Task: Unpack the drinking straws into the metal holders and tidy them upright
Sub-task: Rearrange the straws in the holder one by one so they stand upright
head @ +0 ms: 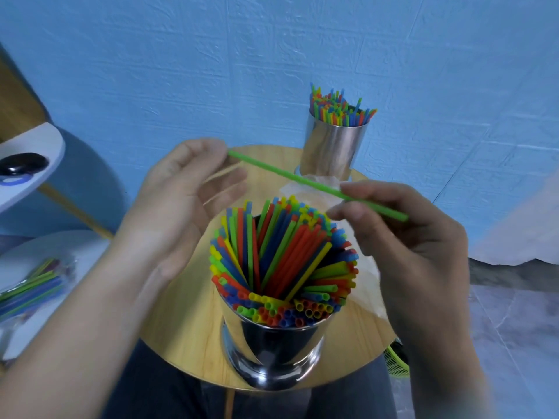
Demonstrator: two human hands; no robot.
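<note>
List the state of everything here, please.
near holder: packed with straws, many leaning crosswise.
far holder: filled, straws mostly upright.
green straw: loose, held level above the near holder.
right hand: pinching the green straw.
left hand: open, fingertips by the straw's end.

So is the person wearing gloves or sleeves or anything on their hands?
No. Both the left hand and the right hand are bare: no gloves, rings or watch show. The forearms are bare too, with no sleeves in view.
</note>
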